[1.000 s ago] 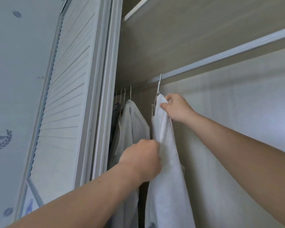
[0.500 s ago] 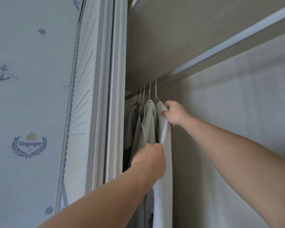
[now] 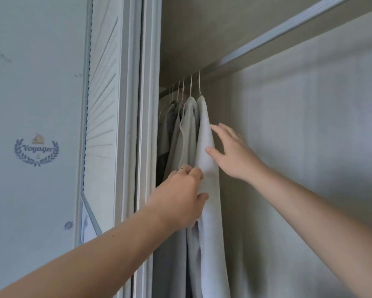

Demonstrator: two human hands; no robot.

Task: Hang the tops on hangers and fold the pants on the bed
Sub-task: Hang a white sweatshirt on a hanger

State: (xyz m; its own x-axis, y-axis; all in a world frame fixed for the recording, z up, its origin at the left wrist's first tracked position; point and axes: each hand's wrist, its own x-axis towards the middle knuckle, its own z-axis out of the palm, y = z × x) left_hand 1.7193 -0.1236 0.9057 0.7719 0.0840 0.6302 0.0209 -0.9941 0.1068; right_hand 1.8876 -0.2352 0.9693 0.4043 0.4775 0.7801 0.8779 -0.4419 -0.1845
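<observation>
Grip at the shoulder is gone: the right hand (image 3: 234, 153) has let go of the white top (image 3: 204, 134) and now lies wide, fingertips just touching its right edge at frame centre. It hangs by its hanger hook (image 3: 199, 84) against the other tops (image 3: 188, 130), so it looks hung. Lower down, the left hand (image 3: 180, 196) still pinches its fabric.

The word "Voyager" stands in a blue laurel emblem (image 3: 36, 152) on the wallpaper (image 3: 30, 93), w/ a small ship above it. No other text is readable.
</observation>
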